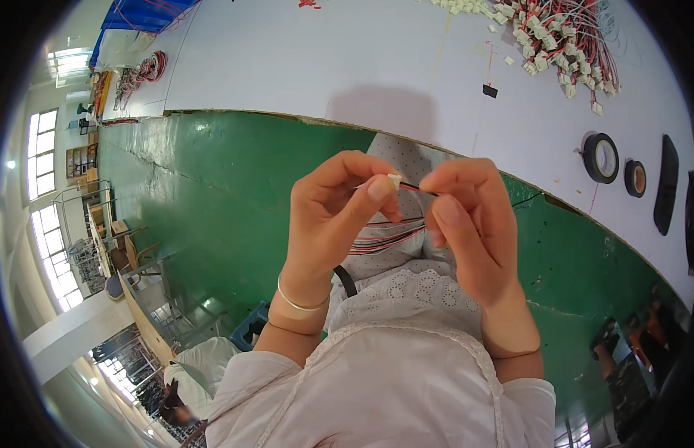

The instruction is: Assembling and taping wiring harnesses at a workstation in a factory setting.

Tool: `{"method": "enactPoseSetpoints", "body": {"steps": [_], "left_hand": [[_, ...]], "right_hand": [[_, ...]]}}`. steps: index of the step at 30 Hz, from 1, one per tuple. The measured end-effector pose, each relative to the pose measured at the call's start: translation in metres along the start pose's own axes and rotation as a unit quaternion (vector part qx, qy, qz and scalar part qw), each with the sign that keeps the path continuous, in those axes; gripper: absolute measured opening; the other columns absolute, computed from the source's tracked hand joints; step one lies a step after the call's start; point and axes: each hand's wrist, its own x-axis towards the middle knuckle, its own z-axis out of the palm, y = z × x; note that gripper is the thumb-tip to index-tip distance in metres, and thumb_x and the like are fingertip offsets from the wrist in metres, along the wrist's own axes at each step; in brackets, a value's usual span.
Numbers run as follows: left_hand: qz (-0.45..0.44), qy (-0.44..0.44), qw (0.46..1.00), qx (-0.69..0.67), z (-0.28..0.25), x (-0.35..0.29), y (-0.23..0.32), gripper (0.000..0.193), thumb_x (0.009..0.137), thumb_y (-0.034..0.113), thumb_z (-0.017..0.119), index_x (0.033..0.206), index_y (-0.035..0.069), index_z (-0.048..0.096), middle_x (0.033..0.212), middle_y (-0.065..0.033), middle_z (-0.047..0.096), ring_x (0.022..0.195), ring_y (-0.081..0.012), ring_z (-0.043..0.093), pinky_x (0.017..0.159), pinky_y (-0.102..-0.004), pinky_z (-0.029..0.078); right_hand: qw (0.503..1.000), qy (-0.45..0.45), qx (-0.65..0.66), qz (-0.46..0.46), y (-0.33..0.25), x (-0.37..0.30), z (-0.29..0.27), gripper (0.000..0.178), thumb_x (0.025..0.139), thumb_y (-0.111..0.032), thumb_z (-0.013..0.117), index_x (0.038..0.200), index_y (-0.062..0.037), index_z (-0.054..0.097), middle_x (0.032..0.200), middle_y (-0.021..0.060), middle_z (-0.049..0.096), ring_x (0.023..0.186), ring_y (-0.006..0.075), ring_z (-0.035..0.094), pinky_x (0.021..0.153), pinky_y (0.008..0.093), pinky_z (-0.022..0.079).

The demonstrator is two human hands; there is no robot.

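In front of my chest, above my lap, both hands meet over a small white connector housing (394, 180). My left hand (328, 205) pinches it between thumb and forefinger. Thin red and black wires (411, 187) run from the housing toward my right hand (478, 224), whose thumb and fingers are closed on them; the fingertips partly cover the wires there. Across my lap lies a bundle of red, black and white wires (384, 240), partly hidden behind my hands.
Beyond my hands is a white table (287, 60). On it are a heap of wired white connectors (560, 48), loose housings (466, 6), a black tape roll (601, 158), a smaller roll (635, 179), a long black object (666, 185) and coiled wires (144, 71). Other people sit at lower left and right.
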Motion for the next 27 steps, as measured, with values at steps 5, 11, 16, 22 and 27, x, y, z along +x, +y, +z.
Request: {"method": "enactPoseSetpoints", "body": {"steps": [5, 11, 16, 22, 27], "left_hand": [[-0.019, 0.015, 1.0, -0.007, -0.001, -0.001, 0.002, 0.014, 0.095, 0.008, 0.062, 0.101, -0.005, 0.063, 0.079, -0.006, 0.064, 0.072, -0.0111, 0.063, 0.066, -0.0258, 0.054], [0.025, 0.038, 0.997, 0.055, 0.001, -0.006, 0.008, 0.013, 0.094, 0.007, 0.062, 0.1, -0.005, 0.062, 0.083, -0.0061, 0.064, 0.074, -0.011, 0.062, 0.068, -0.0248, 0.053], [0.081, 0.031, 0.985, 0.147, 0.001, -0.011, 0.013, 0.012, 0.094, 0.004, 0.062, 0.1, -0.006, 0.061, 0.09, -0.0064, 0.062, 0.077, -0.0112, 0.061, 0.07, -0.0239, 0.053], [0.059, 0.046, 0.992, 0.099, 0.0, -0.011, 0.017, 0.011, 0.094, 0.003, 0.061, 0.1, -0.006, 0.06, 0.091, -0.0062, 0.061, 0.078, -0.0116, 0.061, 0.071, -0.025, 0.053], [0.05, 0.002, 0.995, 0.086, -0.002, -0.009, 0.019, 0.011, 0.094, 0.004, 0.06, 0.1, -0.005, 0.06, 0.088, -0.0049, 0.06, 0.077, -0.0106, 0.059, 0.07, -0.0247, 0.052]], "right_hand": [[0.984, -0.121, -0.109, -0.072, -0.002, 0.006, -0.01, 0.009, 0.091, 0.0, 0.054, 0.095, -0.0012, 0.062, 0.092, 0.0049, 0.059, 0.065, 0.0091, 0.051, 0.059, 0.023, 0.04], [0.967, -0.05, -0.212, -0.131, -0.005, 0.009, -0.004, 0.012, 0.088, -0.001, 0.054, 0.094, -0.0015, 0.063, 0.091, 0.0066, 0.06, 0.077, 0.0152, 0.05, 0.07, 0.0283, 0.041], [0.894, 0.005, -0.383, -0.234, -0.018, 0.01, -0.006, 0.012, 0.082, 0.004, 0.06, 0.089, -0.0032, 0.066, 0.09, 0.0075, 0.065, 0.083, 0.0195, 0.057, 0.076, 0.0307, 0.045], [0.934, 0.012, -0.318, -0.161, -0.016, 0.011, -0.004, 0.013, 0.078, 0.006, 0.068, 0.089, -0.0017, 0.07, 0.079, 0.0032, 0.062, 0.073, 0.014, 0.054, 0.069, 0.0263, 0.043], [0.958, 0.017, -0.273, -0.08, -0.014, 0.007, 0.002, 0.016, 0.077, 0.006, 0.07, 0.09, -0.0029, 0.072, 0.075, 0.0003, 0.059, 0.059, 0.0058, 0.047, 0.054, 0.0203, 0.035]]}}
